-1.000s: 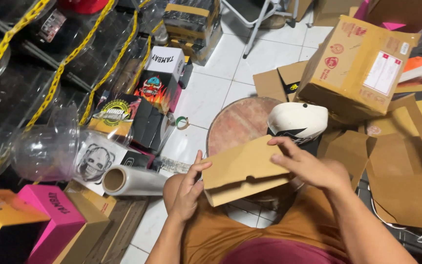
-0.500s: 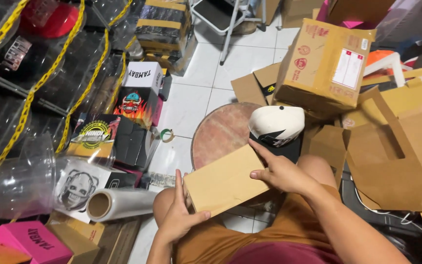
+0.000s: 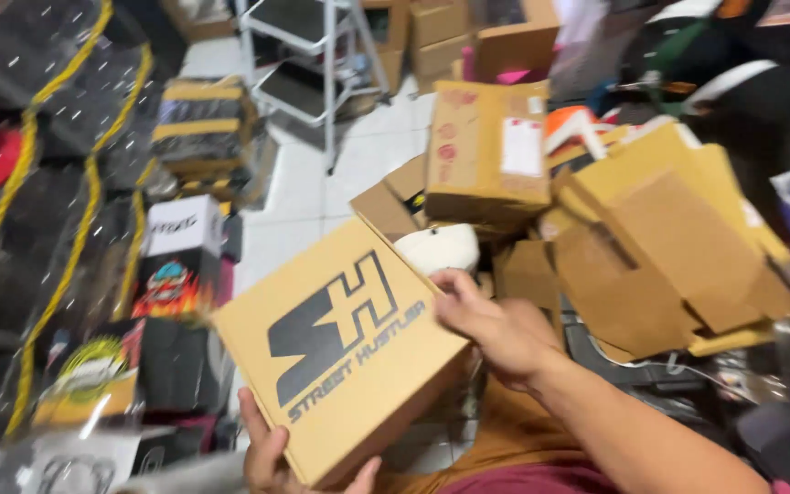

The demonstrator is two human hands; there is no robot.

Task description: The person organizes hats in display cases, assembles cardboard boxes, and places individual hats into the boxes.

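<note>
The white tiled floor (image 3: 322,192) carries nearly everything, and only a narrow bare strip runs from the metal step ladder (image 3: 313,64) down toward the person. Along its left edge stand stacked printed boxes (image 3: 180,274) under plastic sheeting with yellow tape (image 3: 38,238). Its right side is crowded by a pile of flattened cardboard (image 3: 678,247) and a sealed brown carton (image 3: 486,151) with a white label. The folded cardboard box (image 3: 345,352) is held up over the lap, tilted, one corner pointing away; it is plain tan with a large dark printed logo on its top face, edges crisp, lid shut. The right hand (image 3: 496,329) grasps its right edge, fingers curled on it. The left hand (image 3: 272,457) supports the near lower corner, fingers gripping from beneath. A white cap (image 3: 441,247) lies just behind the box.
</note>
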